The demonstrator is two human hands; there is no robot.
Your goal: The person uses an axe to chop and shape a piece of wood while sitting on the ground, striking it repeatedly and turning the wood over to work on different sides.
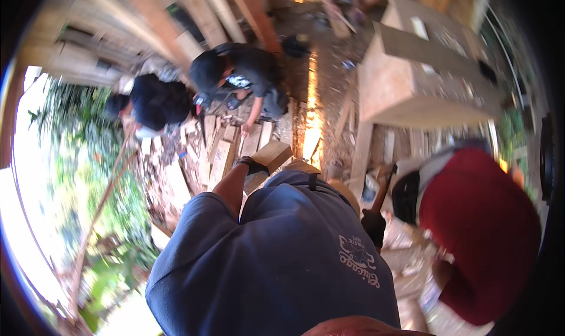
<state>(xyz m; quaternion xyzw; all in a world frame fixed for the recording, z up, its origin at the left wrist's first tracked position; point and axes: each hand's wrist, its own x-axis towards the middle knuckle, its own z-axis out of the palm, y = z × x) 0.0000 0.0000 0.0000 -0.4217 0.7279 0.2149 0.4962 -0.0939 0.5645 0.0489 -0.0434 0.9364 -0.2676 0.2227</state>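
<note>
My left arm reaches forward from a blue sleeve. My left hand (pixel 253 166), in a dark glove, is closed at the end of a thick squared wooden block (pixel 273 155), which lies in front of my waist. Its fingers are partly hidden. To the right of my body is a dark-gloved hand (pixel 373 225), which looks like my right hand, though its arm is hidden behind my shirt. A brown, bar-like shape (pixel 381 189) extends away from it; I cannot make out what it is or how the fingers sit.
Ahead on the left, two people in dark clothes (pixel 241 71) crouch over wood offcuts (pixel 220 162). A person in red (pixel 479 236) bends close on my right. A large wooden box (pixel 424 88) stands far right. Planks (pixel 200 12) lean at the back; greenery (pixel 88 159) borders the left.
</note>
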